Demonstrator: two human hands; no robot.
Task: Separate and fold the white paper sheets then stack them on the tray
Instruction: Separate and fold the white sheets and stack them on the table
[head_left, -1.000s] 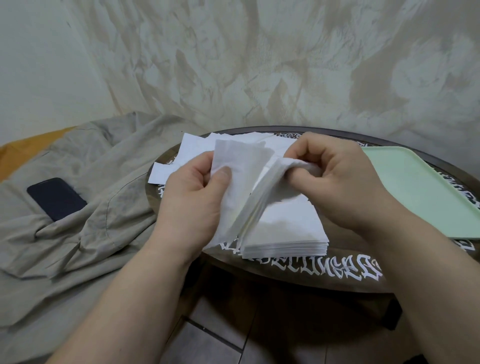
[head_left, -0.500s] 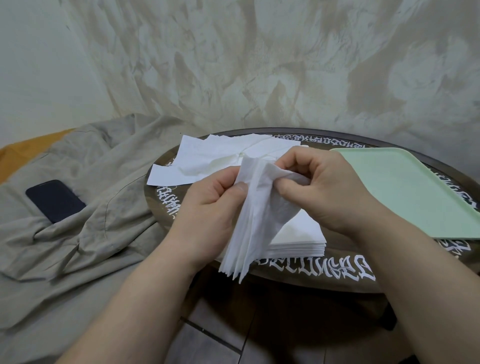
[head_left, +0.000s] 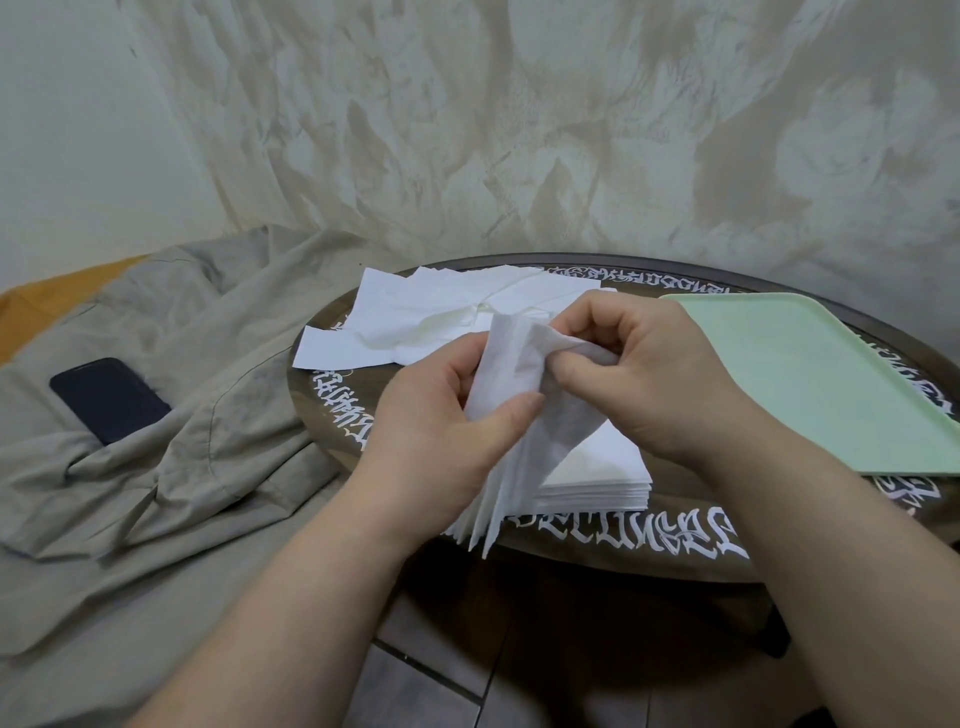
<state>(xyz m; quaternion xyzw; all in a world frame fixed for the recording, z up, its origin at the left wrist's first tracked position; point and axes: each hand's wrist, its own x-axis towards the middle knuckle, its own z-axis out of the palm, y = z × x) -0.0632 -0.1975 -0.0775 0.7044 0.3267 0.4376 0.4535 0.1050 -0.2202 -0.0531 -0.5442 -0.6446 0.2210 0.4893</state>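
Note:
A bunch of white paper sheets (head_left: 511, 379) is raised off the table between both hands. My left hand (head_left: 436, 436) pinches its left side with thumb over fingers. My right hand (head_left: 644, 374) pinches the top sheets at the upper right, fingers curled. The lower corners of the bunch hang past the table's front edge. Under the hands lies a squared stack of white sheets (head_left: 602, 478). Loose unfolded sheets (head_left: 436, 317) lie spread at the back left of the table. The pale green tray (head_left: 810, 374) sits at the right with nothing on it.
The round dark table (head_left: 623, 545) carries white lettering along its rim. A grey-beige cloth (head_left: 182, 441) covers the surface to the left, with a dark phone (head_left: 109, 397) lying on it. A mottled wall stands close behind. Dark floor tiles show below the table.
The bunch of sheets was lifted off the stack and swung upright, its corners now hanging over the table edge. My hands came closer together, the right one working at the top sheets.

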